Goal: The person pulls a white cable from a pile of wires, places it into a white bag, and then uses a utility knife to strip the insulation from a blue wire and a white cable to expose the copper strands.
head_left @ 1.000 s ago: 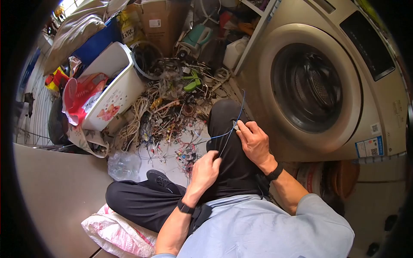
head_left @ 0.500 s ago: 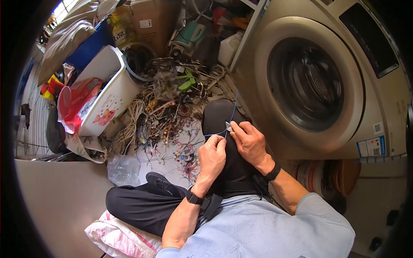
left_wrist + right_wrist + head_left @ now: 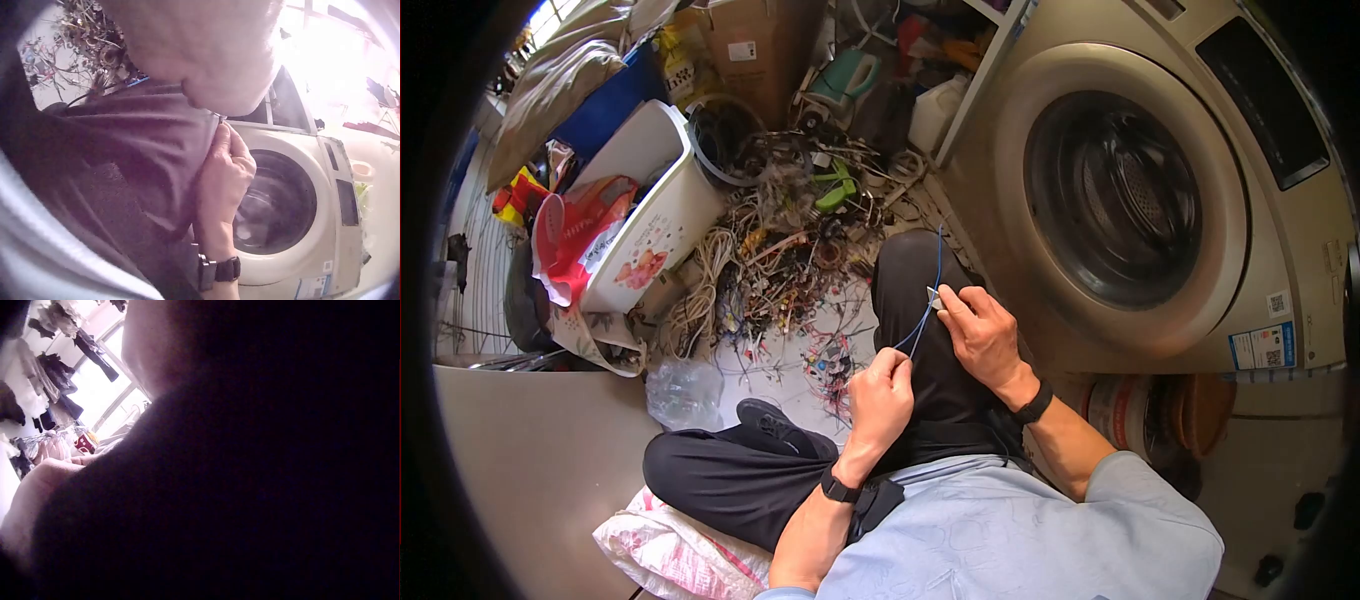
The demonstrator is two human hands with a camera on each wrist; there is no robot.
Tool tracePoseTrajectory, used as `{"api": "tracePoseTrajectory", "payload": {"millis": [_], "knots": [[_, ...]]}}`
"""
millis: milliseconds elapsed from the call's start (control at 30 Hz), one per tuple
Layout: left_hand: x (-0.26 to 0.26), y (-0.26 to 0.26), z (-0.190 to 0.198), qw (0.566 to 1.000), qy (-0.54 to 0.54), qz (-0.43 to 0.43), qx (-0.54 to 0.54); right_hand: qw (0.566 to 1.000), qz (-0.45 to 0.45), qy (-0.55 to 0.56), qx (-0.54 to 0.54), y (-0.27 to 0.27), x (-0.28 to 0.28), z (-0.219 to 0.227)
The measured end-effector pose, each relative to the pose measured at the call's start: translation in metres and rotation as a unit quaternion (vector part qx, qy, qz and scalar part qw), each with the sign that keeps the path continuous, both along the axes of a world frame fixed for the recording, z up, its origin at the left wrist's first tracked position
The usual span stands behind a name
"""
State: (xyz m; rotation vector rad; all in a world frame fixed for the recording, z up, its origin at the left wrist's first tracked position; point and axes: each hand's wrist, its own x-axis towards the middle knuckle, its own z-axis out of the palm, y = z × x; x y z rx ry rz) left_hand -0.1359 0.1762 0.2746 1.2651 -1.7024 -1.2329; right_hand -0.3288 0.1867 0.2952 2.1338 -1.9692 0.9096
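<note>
A thin blue wire (image 3: 940, 255) runs over the raised knee (image 3: 908, 262) in dark trousers. My right hand (image 3: 987, 340) pinches it, along with a small flat silver-grey piece (image 3: 933, 295), between thumb and forefinger. Nearer the body, my left hand (image 3: 881, 402) has its fingers curled round the wire's lower part, and two strands run between the hands. In the left wrist view the left hand (image 3: 200, 50) fills the top, with the right hand (image 3: 226, 165) beyond it. Most of the right wrist view is dark.
A heap of tangled wires and scraps (image 3: 790, 240) covers the floor ahead. A white bin (image 3: 662, 215) stands on the left, a clear plastic bag (image 3: 684, 393) below it. The washing machine (image 3: 1040, 200) is close on the right. A white sack (image 3: 675, 545) lies under the left leg.
My left hand went up towards the right hand, then drew back down with the wire's lower part. The right hand keeps its pinch near the knee, slightly further left.
</note>
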Motion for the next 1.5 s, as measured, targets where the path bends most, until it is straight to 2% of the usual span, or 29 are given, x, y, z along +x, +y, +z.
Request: {"api": "tracePoseTrajectory", "payload": {"millis": [433, 700, 800, 867, 900, 967, 1033, 1233, 1300, 1367, 1400, 1500], "knots": [[0.034, 0.022, 0.0, 1.0, -0.02, -0.014, -0.003, 1.0, -0.004, 0.006, -0.003, 0.005, -0.001, 0.0], [0.039, 0.024, -0.006, 0.998, -0.034, -0.011, 0.048, 1.0, -0.004, 0.011, -0.006, 0.007, 0.001, 0.001], [0.034, 0.018, -0.017, 0.996, -0.055, -0.037, 0.063, 1.0, -0.011, 0.003, 0.0, 0.005, -0.001, 0.0], [0.027, 0.017, -0.02, 0.987, -0.012, -0.041, 0.152, 1.0, -0.009, 0.005, 0.002, 0.006, 0.0, 0.003], [0.023, 0.017, -0.019, 0.987, -0.012, -0.041, 0.152, 1.0, -0.009, 0.004, 0.002, 0.006, 0.001, 0.004], [0.011, 0.013, -0.016, 0.977, 0.065, -0.035, 0.199, 1.0, -0.007, 0.002, 0.001, 0.005, 0.003, 0.005], [-0.001, 0.002, -0.002, 0.967, 0.078, -0.022, 0.242, 1.0, -0.004, 0.001, -0.001, 0.004, 0.003, 0.005], [-0.024, -0.02, -0.017, 0.982, 0.116, 0.04, 0.144, 1.0, 0.0, 0.001, 0.001, 0.004, 0.0, 0.003], [-0.028, -0.02, -0.01, 0.985, 0.119, 0.067, 0.108, 1.0, 0.001, 0.002, 0.002, 0.004, -0.001, 0.004], [-0.027, -0.016, 0.003, 0.991, 0.075, 0.1, 0.037, 1.0, -0.004, 0.004, 0.001, 0.004, -0.001, 0.005], [-0.027, -0.015, 0.005, 0.992, 0.074, 0.099, 0.038, 1.0, -0.005, 0.003, 0.002, 0.004, -0.002, 0.005], [-0.031, -0.015, 0.009, 0.998, 0.004, 0.029, -0.057, 1.0, -0.002, 0.005, 0.001, 0.002, -0.002, 0.003]]}}
